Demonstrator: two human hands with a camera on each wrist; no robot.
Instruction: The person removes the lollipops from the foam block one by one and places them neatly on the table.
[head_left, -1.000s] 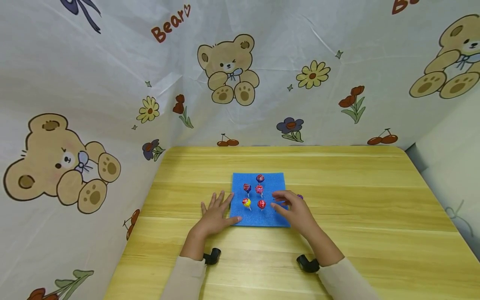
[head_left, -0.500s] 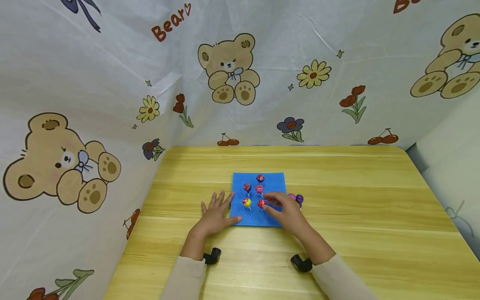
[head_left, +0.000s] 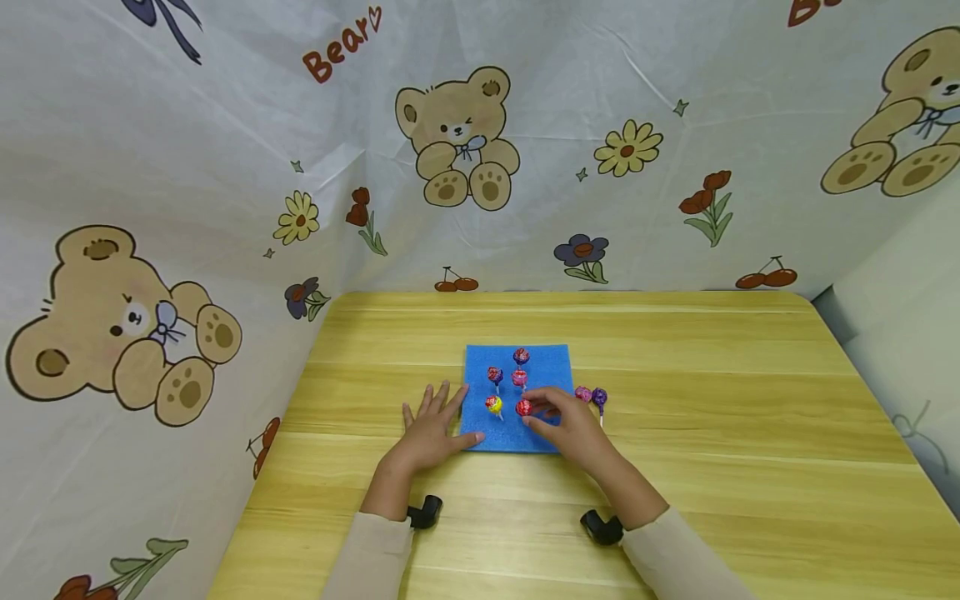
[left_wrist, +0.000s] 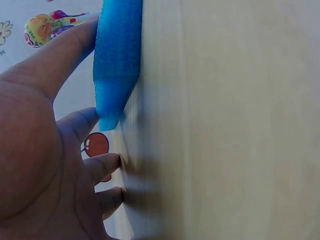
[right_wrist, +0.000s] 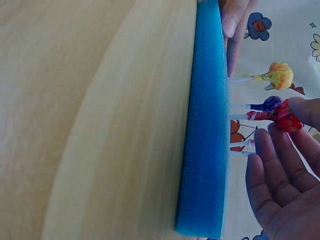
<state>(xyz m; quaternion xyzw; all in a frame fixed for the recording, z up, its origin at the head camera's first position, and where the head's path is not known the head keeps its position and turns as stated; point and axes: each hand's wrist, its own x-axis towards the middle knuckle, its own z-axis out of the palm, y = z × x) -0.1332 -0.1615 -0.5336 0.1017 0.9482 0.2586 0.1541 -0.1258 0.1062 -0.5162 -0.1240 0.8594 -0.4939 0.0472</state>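
Observation:
A blue foam block (head_left: 551,362) lies on the table with several wrapped lollipops standing in it by their sticks. My right hand (head_left: 573,429) pinches the wrapped head of the red lollipop (right_wrist: 287,117) between thumb and fingers; its stick is in the foam. Spread flat, my left hand (head_left: 427,437) rests at the block's left side, thumb on its front left corner. Around the red one stand a yellow lollipop (head_left: 493,405), a pink lollipop (head_left: 520,378), a purple-and-red lollipop (head_left: 495,375) and, farthest back, a dark purple lollipop (head_left: 521,357).
Right of the block, a second pink lollipop (head_left: 582,394) and a purple lollipop (head_left: 599,397) lie side by side on the wooden table (head_left: 712,433). A bear-print cloth (head_left: 540,217) hangs behind and along the left of the table.
My right hand has moved left from the block's right edge to the red lollipop and taken hold of its head. The two lollipops lying at the right came into fuller view. My left hand stayed put.

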